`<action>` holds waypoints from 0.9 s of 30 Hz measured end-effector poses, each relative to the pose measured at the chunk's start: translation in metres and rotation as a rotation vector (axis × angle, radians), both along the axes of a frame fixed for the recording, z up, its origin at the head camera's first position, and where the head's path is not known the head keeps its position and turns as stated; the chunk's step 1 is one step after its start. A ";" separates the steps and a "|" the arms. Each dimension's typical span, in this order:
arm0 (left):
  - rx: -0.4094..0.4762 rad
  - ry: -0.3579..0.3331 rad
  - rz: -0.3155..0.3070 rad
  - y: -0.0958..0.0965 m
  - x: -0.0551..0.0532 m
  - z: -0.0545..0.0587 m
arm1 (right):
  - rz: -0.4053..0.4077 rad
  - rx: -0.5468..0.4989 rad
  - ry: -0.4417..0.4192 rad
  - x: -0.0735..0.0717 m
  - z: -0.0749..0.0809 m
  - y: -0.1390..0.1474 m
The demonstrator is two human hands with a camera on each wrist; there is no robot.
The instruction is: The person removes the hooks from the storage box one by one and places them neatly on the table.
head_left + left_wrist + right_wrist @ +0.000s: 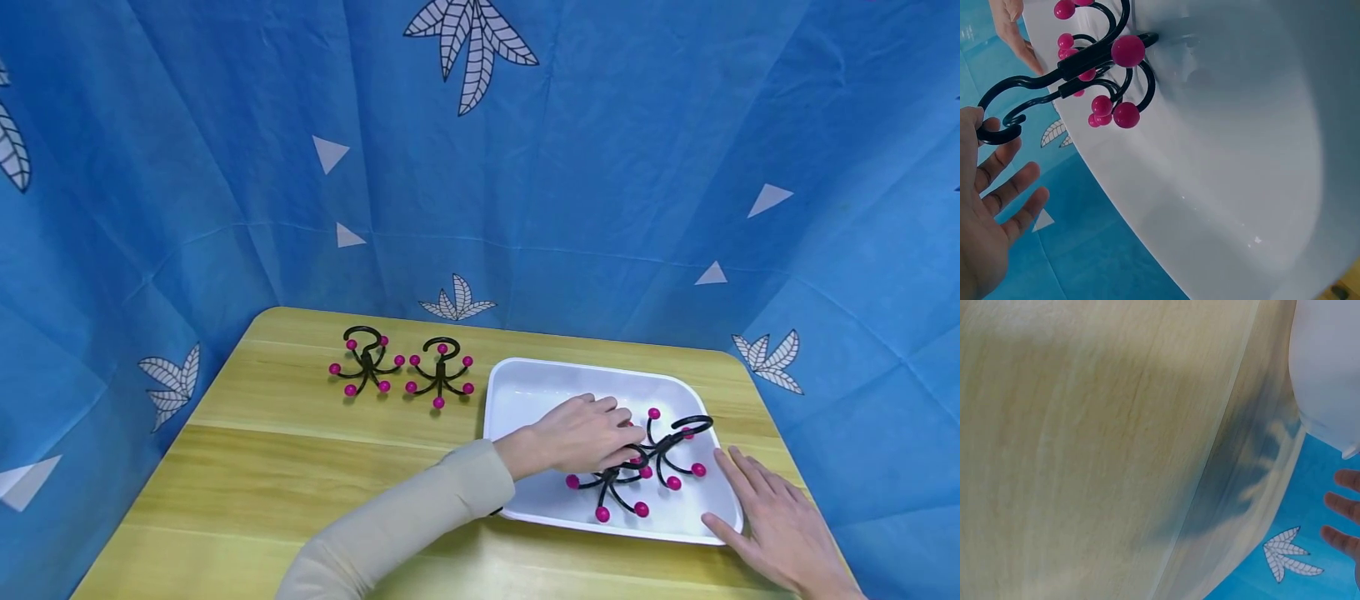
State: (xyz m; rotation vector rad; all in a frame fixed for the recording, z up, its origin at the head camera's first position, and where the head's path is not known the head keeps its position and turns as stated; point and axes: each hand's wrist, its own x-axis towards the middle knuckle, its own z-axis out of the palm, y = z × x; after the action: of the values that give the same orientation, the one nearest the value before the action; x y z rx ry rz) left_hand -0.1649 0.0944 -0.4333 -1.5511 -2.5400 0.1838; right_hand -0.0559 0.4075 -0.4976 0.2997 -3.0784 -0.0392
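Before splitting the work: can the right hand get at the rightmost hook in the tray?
Probably yes: the right hand looks empty, and only the tray's rim seems to lie between it and that hook.

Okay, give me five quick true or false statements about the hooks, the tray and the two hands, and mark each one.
1. Two black hooks are in the white tray. True.
2. The left hand holds one of them by its curved end. True.
3. The right hand is gripping a hook. False: it holds nothing and is at the tray's right end, as the head view shows.
4. Four hooks lie outside the tray. False: two outer hooks lie on the wooden table.
5. The balls on the hooks are green. False: the balls are pink.
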 end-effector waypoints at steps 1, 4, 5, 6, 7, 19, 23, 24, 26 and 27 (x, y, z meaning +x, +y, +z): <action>0.003 0.000 0.000 -0.001 0.000 0.000 | -0.001 -0.001 -0.002 0.000 0.000 0.000; 0.016 0.002 0.002 -0.005 -0.002 0.001 | 0.007 -0.007 0.014 0.000 0.000 0.000; 0.021 0.002 0.004 -0.006 -0.002 0.002 | 0.014 -0.011 0.025 0.000 0.000 0.000; 0.027 0.002 0.005 -0.008 -0.002 0.002 | 0.022 -0.016 0.037 0.001 0.000 0.000; 0.033 0.001 0.007 -0.010 -0.002 0.003 | 0.030 -0.019 0.050 0.001 -0.001 0.000; 0.046 0.000 0.036 -0.029 -0.002 0.008 | 0.032 -0.029 0.095 0.003 -0.003 0.001; 0.085 0.035 0.036 -0.037 -0.002 0.013 | 0.030 -0.030 0.082 0.003 -0.003 0.002; 0.093 0.044 0.035 -0.039 -0.002 0.014 | 0.029 -0.028 0.077 0.003 -0.003 0.001; 0.103 0.060 0.034 -0.043 -0.002 0.015 | 0.028 -0.024 0.072 0.003 -0.003 0.002; 0.107 0.064 0.035 -0.045 -0.002 0.016 | 0.027 -0.023 0.072 0.003 -0.003 0.002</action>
State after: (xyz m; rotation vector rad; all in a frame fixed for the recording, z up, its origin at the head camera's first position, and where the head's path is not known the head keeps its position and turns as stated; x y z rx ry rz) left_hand -0.1671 0.0492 -0.4176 -1.4393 -2.4853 0.0980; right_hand -0.0533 0.4090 -0.5004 0.3317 -3.0008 -0.0132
